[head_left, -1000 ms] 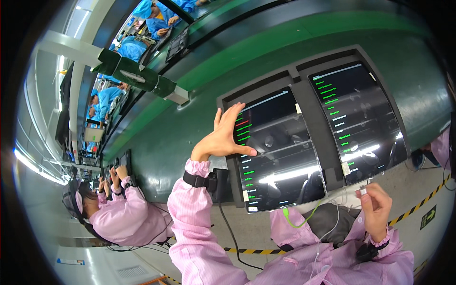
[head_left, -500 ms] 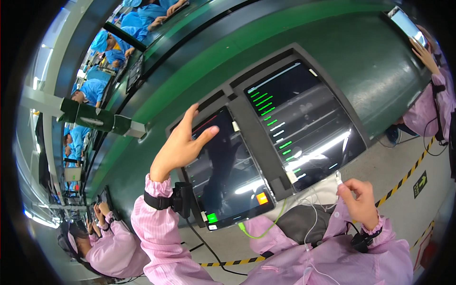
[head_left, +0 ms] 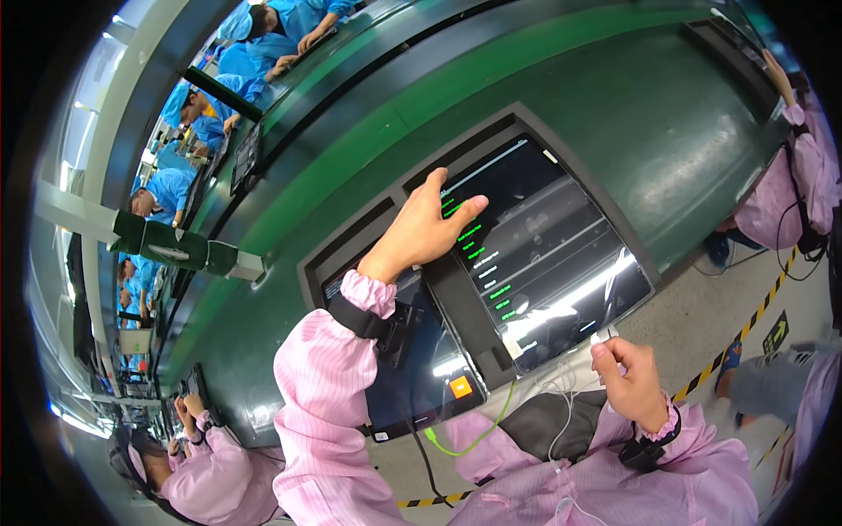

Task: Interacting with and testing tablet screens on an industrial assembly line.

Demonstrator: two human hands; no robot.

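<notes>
Two dark tablets lie side by side in a grey foam tray (head_left: 561, 156). Over the left edge of the right tablet (head_left: 570, 254), which shows a list of green and white lines, hovers my left hand (head_left: 425, 223), open with fingers apart. Whether a fingertip touches the glass I cannot tell. My left forearm hides much of the left tablet (head_left: 430, 394), which shows an orange square and has a green-tipped cable (head_left: 478, 447) by its lower edge. Near the right tablet's lower right edge, my right hand (head_left: 627, 377) pinches a white cable plug (head_left: 605, 336).
The tray rests on a green workbench (head_left: 368, 158). A padded post (head_left: 184, 241) stands at the left. People in pink sit at both sides, a tray (head_left: 728, 61) beside the right one. Across the bench, people in blue work. A passer-by's leg (head_left: 763, 386) is at the right.
My left hand has moved right, from above the left tablet to the right tablet's edge. The left tablet's green square is now hidden. My right hand is slightly lower and further left.
</notes>
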